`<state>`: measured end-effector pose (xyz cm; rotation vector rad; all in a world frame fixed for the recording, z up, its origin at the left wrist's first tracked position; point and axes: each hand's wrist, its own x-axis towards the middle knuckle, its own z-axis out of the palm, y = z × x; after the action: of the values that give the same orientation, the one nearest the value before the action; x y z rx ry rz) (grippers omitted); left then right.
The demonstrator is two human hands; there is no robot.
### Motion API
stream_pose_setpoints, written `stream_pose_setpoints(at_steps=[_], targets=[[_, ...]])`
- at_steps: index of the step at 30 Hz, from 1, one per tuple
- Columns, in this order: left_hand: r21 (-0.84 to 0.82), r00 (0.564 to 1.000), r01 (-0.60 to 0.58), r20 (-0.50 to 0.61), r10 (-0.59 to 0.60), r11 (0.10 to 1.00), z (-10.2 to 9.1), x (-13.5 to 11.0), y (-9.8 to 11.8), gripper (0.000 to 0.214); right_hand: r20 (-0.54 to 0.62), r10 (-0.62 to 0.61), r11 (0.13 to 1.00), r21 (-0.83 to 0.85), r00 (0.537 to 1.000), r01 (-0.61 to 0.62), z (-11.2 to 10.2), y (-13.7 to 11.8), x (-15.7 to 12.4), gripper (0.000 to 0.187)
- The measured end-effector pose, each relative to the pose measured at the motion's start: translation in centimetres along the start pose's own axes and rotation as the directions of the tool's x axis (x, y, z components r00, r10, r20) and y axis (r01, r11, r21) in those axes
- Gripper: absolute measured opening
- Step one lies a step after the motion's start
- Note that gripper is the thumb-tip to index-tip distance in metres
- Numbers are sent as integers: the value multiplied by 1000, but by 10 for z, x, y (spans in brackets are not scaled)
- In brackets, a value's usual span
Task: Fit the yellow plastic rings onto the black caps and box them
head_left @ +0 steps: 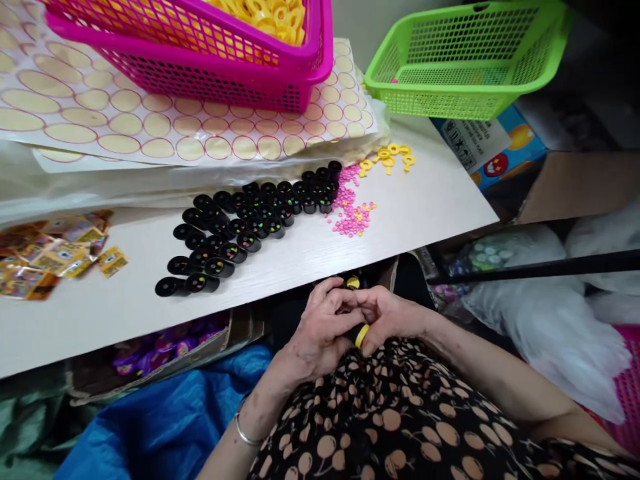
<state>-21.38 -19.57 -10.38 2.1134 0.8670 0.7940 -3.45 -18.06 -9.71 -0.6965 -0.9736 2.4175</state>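
Observation:
Both hands meet over the lap, just below the table's front edge. My left hand [320, 327] is closed around a small black piece with a yellow rim [362, 336], most of it hidden by the fingers. From the other side my right hand [395, 315] grips the same piece, its thumb beside the yellow rim. Behind the fingertips another black-and-yellow piece [353, 283] shows. On the table stand several small black cups [219, 267], many with coloured bits inside. Pink beads [353, 219] lie scattered to their right, with yellow ring-shaped pieces [390, 155] behind.
A magenta basket [300, 87] of yellow rings rests on sheets of round stickers [170, 123]. At the back right is a green basket [450, 103]. Shiny printed packets [60, 253] lie at the left. Under the table sits a box with purple items [160, 353].

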Motion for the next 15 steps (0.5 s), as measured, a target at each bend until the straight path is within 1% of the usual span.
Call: stream_pose_setpoints(at_steps=[2, 4, 5, 6, 7, 9, 12, 15], targets=[[-84, 999, 33, -3, -33, 996, 0, 0, 2, 34, -121, -10, 1000, -3, 993, 10, 0, 6, -2, 54], [-164, 990, 132, -29, -139, 978, 2, -1, 5, 51, -255, -84, 996, -1, 963, 87, 1, 14, -3, 49], [-196, 976, 190, -64, -206, 962, 4, -1, 5, 57, -310, -128, 991, 2, 942, 136, 1, 18, -3, 49], [-226, 956, 241, -110, -270, 944, 7, -2, 5, 58, -352, -162, 984, 7, 922, 176, 1, 22, -2, 49], [-254, 935, 271, -159, -316, 929, 10, -3, 5, 54, -382, -179, 980, 13, 907, 199, 1, 25, -1, 50], [-298, 905, 282, -233, -356, 912, 16, -5, 4, 43, -411, -183, 977, 25, 893, 212, 1, 29, 1, 52], [-293, 904, 247, -273, -328, 924, 21, -7, 4, 41, -401, -176, 982, -4, 899, 191, 0, 30, 3, 52], [-240, 912, 213, -299, -281, 947, 22, -10, 4, 40, -402, -177, 983, -111, 898, 145, 2, 29, 1, 48]])
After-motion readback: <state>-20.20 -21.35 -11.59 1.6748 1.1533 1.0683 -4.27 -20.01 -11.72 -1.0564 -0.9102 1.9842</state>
